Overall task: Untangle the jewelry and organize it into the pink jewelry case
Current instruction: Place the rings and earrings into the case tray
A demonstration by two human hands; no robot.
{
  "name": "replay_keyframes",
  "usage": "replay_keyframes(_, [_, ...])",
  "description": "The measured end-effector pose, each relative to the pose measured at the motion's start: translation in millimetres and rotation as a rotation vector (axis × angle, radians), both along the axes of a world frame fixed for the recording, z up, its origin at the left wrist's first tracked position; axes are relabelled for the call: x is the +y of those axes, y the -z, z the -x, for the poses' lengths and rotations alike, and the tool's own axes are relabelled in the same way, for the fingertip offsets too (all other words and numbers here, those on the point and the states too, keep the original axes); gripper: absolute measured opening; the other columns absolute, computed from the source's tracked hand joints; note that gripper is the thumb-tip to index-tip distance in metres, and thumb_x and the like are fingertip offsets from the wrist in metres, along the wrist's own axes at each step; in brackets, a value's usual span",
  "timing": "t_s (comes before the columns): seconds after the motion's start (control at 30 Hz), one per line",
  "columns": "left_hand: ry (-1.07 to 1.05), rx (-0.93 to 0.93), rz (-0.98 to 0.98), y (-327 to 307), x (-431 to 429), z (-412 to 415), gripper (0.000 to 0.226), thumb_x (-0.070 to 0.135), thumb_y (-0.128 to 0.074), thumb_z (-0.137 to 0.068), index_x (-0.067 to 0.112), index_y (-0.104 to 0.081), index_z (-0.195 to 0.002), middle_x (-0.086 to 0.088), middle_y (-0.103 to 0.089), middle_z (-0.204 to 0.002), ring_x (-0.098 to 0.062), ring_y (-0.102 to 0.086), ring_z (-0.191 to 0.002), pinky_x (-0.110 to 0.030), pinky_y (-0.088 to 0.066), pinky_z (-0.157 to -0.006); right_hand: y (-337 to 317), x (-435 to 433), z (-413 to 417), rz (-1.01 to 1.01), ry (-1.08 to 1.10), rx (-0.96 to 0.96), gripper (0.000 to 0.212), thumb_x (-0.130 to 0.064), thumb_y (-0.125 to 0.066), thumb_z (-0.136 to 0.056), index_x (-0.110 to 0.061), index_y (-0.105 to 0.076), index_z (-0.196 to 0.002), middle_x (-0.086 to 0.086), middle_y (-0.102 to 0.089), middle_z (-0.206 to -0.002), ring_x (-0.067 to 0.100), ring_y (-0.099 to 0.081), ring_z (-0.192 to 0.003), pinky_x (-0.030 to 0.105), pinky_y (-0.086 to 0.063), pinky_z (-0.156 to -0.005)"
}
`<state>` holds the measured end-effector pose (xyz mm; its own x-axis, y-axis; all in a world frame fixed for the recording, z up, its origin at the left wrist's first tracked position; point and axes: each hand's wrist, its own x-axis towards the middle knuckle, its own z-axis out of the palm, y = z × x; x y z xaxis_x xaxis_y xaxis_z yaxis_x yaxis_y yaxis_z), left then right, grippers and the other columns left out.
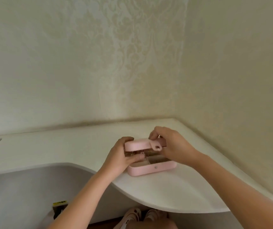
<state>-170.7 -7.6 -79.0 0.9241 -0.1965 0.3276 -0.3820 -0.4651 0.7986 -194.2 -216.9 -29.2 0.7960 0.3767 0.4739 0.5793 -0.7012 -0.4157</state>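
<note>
Left hand (121, 156) across case (152, 169), jewelry (133, 152) indistinct.

No legible txt anywhere in frame. Closest candidate: yellow label (59, 202) w/ dark marks, on a dark object at lower left of frame, below the counter edge; too blurred to read, can't tell if letters or nrs. Also a small round snap (155, 167) on front wall of the pink jewelry case (146, 172), centre-right of frame; maybe an emblem on it, too small to make out.
</note>
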Motion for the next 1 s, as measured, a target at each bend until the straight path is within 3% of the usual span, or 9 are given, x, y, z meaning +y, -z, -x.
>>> replay_keyframes(0.1, [0.141,0.023,-0.147,-1,8,6,0.09,0.05,-0.085,-0.059,0.026,-0.043,-0.135,0.018,-0.045,-0.13,-0.006,-0.045,-0.123,-0.005,-0.032,-0.09,21,-8,15,0.054,-0.04,-0.004,0.028,-0.003,-0.068,-0.075,-0.02,-0.058,-0.095,-0.011,-0.062,-0.106,0.002,-0.054,-0.097,0.016,-0.045,-0.08])
replay_keyframes(0.2, [0.267,0.124,-0.284,-7,16,11,0.114,0.064,-0.078,-0.047,0.035,-0.028,-0.146,0.026,-0.014,-0.149,0.004,-0.001,-0.141,-0.022,-0.01,-0.113,34,-19,24,0.077,-0.085,0.018,0.026,-0.015,-0.07,-0.082,-0.023,-0.064,-0.106,-0.016,-0.061,-0.116,-0.001,-0.055,-0.106,0.013,-0.043,-0.086])
replay_keyframes(0.33, [0.283,0.155,-0.453,-14,14,11,0.108,0.056,-0.077,-0.067,0.036,-0.012,-0.151,0.017,0.007,-0.158,-0.001,0.014,-0.143,-0.034,-0.003,-0.118,39,-28,31,0.089,-0.112,0.142,0.055,-0.048,-0.073,-0.077,-0.039,-0.056,-0.129,-0.029,-0.042,-0.139,-0.014,-0.033,-0.13,0.005,-0.025,-0.104])
replay_keyframes(0.4, [0.275,0.146,-0.514,-15,9,14,0.108,0.058,-0.073,-0.07,0.035,-0.006,-0.152,0.013,0.015,-0.159,-0.007,0.019,-0.144,-0.036,-0.002,-0.118,40,-27,33,0.07,-0.136,0.186,0.069,-0.068,-0.066,-0.069,-0.043,-0.049,-0.132,-0.029,-0.035,-0.143,-0.016,-0.023,-0.134,0.005,-0.014,-0.109])
replay_keyframes(0.47, [0.252,0.119,-0.578,-13,6,16,0.112,0.06,-0.072,-0.07,0.032,-0.002,-0.153,0.01,0.018,-0.159,-0.01,0.021,-0.144,-0.037,-0.003,-0.118,42,-26,33,0.034,-0.138,0.161,0.07,-0.074,-0.058,-0.07,-0.039,-0.051,-0.131,-0.03,-0.035,-0.14,-0.018,-0.024,-0.133,0.004,-0.012,-0.108])
replay_keyframes(0.6, [0.211,0.061,-0.683,-13,6,18,0.117,0.063,-0.07,-0.071,0.025,0.006,-0.153,0.006,0.02,-0.159,-0.013,0.019,-0.145,-0.036,-0.005,-0.118,49,-19,30,0.0,-0.071,0.053,0.061,-0.061,-0.065,-0.074,-0.03,-0.06,-0.127,-0.027,-0.047,-0.131,-0.019,-0.035,-0.127,0.003,-0.022,-0.105])
replay_keyframes(0.73, [0.202,0.056,-0.728,-14,4,22,0.116,0.061,-0.067,-0.075,0.026,0.011,-0.152,0.002,0.021,-0.159,-0.016,0.018,-0.146,-0.036,-0.005,-0.118,48,-15,27,0.065,-0.016,-0.04,0.052,-0.025,-0.082,-0.072,-0.022,-0.066,-0.121,-0.012,-0.059,-0.126,0.002,-0.051,-0.122,0.015,-0.035,-0.106])
replay_keyframes(0.87, [0.2,0.065,-0.777,-16,4,23,0.115,0.063,-0.066,-0.075,0.026,0.011,-0.152,-0.001,0.021,-0.159,-0.019,0.017,-0.146,-0.039,-0.006,-0.119,38,1,35,0.314,0.101,-0.064,0.053,-0.028,-0.075,-0.081,-0.023,-0.058,-0.131,-0.004,-0.056,-0.136,0.013,-0.05,-0.128,0.035,-0.044,-0.103])
replay_keyframes(1.0, [0.212,0.085,-0.791,-20,2,23,0.114,0.065,-0.065,-0.075,0.027,0.009,-0.152,-0.002,0.019,-0.159,-0.019,0.014,-0.147,-0.038,-0.01,-0.12,36,16,41,0.366,0.21,-0.035,0.051,-0.023,-0.068,-0.085,-0.024,-0.055,-0.134,-0.002,-0.055,-0.138,0.018,-0.053,-0.126,0.035,-0.044,-0.099])
